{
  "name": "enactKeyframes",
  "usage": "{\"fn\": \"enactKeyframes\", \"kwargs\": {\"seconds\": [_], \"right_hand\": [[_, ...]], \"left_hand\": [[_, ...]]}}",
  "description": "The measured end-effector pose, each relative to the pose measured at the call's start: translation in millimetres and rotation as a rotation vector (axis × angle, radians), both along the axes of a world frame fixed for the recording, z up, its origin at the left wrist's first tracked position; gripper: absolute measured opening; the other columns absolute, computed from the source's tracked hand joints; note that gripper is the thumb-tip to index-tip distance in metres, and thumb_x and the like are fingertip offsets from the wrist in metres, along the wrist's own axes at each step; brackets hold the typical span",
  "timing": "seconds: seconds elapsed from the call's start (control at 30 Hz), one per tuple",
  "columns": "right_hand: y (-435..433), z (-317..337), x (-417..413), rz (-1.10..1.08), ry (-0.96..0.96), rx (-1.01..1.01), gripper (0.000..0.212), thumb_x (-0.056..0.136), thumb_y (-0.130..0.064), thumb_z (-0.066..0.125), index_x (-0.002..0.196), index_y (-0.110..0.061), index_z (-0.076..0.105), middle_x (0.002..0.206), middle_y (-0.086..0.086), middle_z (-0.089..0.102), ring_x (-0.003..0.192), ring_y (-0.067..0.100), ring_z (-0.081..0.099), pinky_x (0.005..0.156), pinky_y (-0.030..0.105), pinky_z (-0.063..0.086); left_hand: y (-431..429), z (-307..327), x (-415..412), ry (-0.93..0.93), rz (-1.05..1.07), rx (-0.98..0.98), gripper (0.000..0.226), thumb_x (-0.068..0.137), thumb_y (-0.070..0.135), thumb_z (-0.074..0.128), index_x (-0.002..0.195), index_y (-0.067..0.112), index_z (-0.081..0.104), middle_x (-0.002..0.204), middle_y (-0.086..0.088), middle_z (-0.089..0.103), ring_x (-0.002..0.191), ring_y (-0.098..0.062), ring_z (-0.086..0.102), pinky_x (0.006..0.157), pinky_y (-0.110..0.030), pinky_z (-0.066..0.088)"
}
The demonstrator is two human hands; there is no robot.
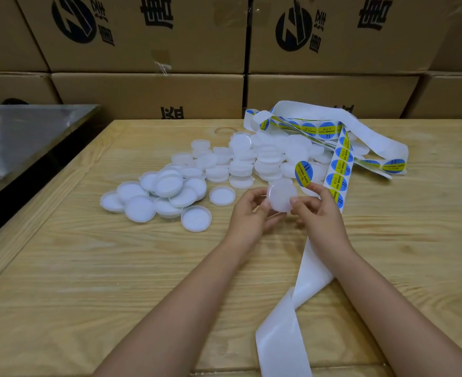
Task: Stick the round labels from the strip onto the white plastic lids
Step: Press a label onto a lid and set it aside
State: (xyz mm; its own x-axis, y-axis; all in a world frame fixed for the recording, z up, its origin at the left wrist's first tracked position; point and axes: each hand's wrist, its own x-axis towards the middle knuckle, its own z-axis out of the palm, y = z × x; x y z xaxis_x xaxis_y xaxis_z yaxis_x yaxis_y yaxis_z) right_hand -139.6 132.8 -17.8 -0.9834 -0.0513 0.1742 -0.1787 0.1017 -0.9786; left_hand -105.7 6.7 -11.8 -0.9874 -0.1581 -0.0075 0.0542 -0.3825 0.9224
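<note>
My left hand (247,213) holds a white plastic lid (282,197) above the wooden table, its flat face turned towards me. My right hand (316,206) touches the lid's right edge with the thumb and pinches a round blue and yellow label (303,172), which stands upright just above the lid. The label strip (340,165) runs from the back of the table down past my right wrist; its bare white backing (292,322) trails towards the near edge. Several unlabelled white lids (167,194) lie heaped left of and behind my hands.
The wooden table (88,268) has a raised rim along its left side. A shiny metal table (20,137) stands at the far left. Stacked cardboard boxes (148,91) with printed logos wall off the back.
</note>
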Motion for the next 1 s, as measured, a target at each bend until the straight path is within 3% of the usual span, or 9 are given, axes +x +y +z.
{"fn": "enactKeyframes", "kwargs": {"seconds": [0.17, 0.3, 0.37, 0.5, 0.7, 0.8, 0.9, 0.93, 1.0], "right_hand": [[2.3, 3.8, -0.8, -0.014, 0.006, -0.113, 0.037, 0.087, -0.011, 0.064, 0.116, -0.023, 0.045, 0.080, 0.003, 0.066, 0.081, 0.019, 0.061, 0.088, 0.044, 0.048], [3.7, 7.7, -0.7, 0.000, 0.032, -0.146, 0.042, 0.086, -0.006, 0.064, 0.121, -0.019, 0.045, 0.084, 0.001, 0.067, 0.075, 0.012, 0.063, 0.072, 0.018, 0.049], [3.7, 8.0, 0.1, 0.007, 0.054, -0.119, 0.043, 0.085, -0.005, 0.065, 0.122, -0.019, 0.047, 0.083, 0.001, 0.067, 0.071, 0.011, 0.062, 0.068, 0.016, 0.048], [2.0, 7.9, 1.3, 0.007, 0.093, -0.056, 0.046, 0.084, -0.004, 0.066, 0.123, -0.019, 0.048, 0.079, 0.000, 0.066, 0.071, 0.012, 0.059, 0.075, 0.027, 0.049], [1.4, 6.6, 1.2, -0.022, 0.108, -0.012, 0.046, 0.083, -0.007, 0.068, 0.120, -0.024, 0.048, 0.080, -0.003, 0.066, 0.074, 0.012, 0.061, 0.079, 0.039, 0.050], [3.4, 8.8, -0.1, -0.093, 0.128, -0.031, 0.030, 0.084, -0.014, 0.068, 0.109, -0.024, 0.054, 0.094, -0.006, 0.066, 0.080, 0.013, 0.058, 0.078, 0.039, 0.049], [9.8, 15.4, -1.6, -0.122, 0.111, -0.117, 0.003, 0.087, -0.020, 0.065, 0.085, -0.022, 0.064, 0.096, -0.007, 0.065, 0.080, 0.011, 0.058, 0.066, 0.021, 0.050], [11.7, 15.9, -2.4, -0.110, 0.099, -0.125, 0.009, 0.087, -0.021, 0.064, 0.079, -0.023, 0.065, 0.095, -0.008, 0.066, 0.080, 0.007, 0.059, 0.064, 0.017, 0.049], [13.8, 15.5, -3.9, -0.074, 0.073, -0.098, 0.014, 0.087, -0.021, 0.064, 0.073, -0.020, 0.066, 0.094, -0.008, 0.068, 0.085, 0.006, 0.060, 0.074, 0.022, 0.050]], "left_hand": [[0.7, -0.8, 0.8, -0.038, -0.120, 0.135, 0.010, 0.097, 0.000, 0.043, 0.097, 0.004, 0.052, 0.096, -0.014, 0.064, 0.082, -0.019, 0.069, 0.078, -0.030, 0.058], [-1.4, 2.1, -0.2, -0.076, -0.165, 0.197, 0.025, 0.101, 0.019, 0.038, 0.097, 0.005, 0.058, 0.088, -0.013, 0.069, 0.080, -0.026, 0.071, 0.076, -0.034, 0.059], [-0.2, 0.2, -0.7, -0.068, -0.115, 0.118, 0.027, 0.102, 0.019, 0.035, 0.098, 0.006, 0.059, 0.089, -0.011, 0.068, 0.079, -0.022, 0.071, 0.075, -0.032, 0.059], [-2.0, -0.5, -2.1, -0.091, -0.030, 0.062, 0.024, 0.101, 0.014, 0.039, 0.097, 0.005, 0.061, 0.096, -0.011, 0.068, 0.085, -0.019, 0.069, 0.076, -0.032, 0.058], [-3.8, 0.1, -0.6, -0.096, -0.065, 0.104, 0.020, 0.100, 0.014, 0.043, 0.100, 0.003, 0.060, 0.095, -0.014, 0.068, 0.079, -0.019, 0.071, 0.069, -0.027, 0.059], [-5.4, 0.1, -1.2, -0.099, -0.050, 0.138, 0.019, 0.099, 0.011, 0.043, 0.096, 0.003, 0.060, 0.092, -0.012, 0.068, 0.077, -0.018, 0.071, 0.066, -0.027, 0.059], [-7.6, 1.0, -2.3, -0.117, -0.034, 0.169, 0.018, 0.099, 0.012, 0.044, 0.097, 0.004, 0.060, 0.089, -0.010, 0.070, 0.076, -0.019, 0.071, 0.064, -0.027, 0.059], [-7.8, 0.9, -2.5, -0.115, -0.035, 0.166, 0.018, 0.099, 0.011, 0.044, 0.097, 0.004, 0.060, 0.087, -0.009, 0.071, 0.075, -0.019, 0.071, 0.064, -0.027, 0.059], [-7.3, 1.0, -2.1, -0.106, -0.041, 0.145, 0.017, 0.098, 0.011, 0.044, 0.097, 0.004, 0.060, 0.084, -0.009, 0.071, 0.072, -0.018, 0.071, 0.064, -0.027, 0.059]]}}
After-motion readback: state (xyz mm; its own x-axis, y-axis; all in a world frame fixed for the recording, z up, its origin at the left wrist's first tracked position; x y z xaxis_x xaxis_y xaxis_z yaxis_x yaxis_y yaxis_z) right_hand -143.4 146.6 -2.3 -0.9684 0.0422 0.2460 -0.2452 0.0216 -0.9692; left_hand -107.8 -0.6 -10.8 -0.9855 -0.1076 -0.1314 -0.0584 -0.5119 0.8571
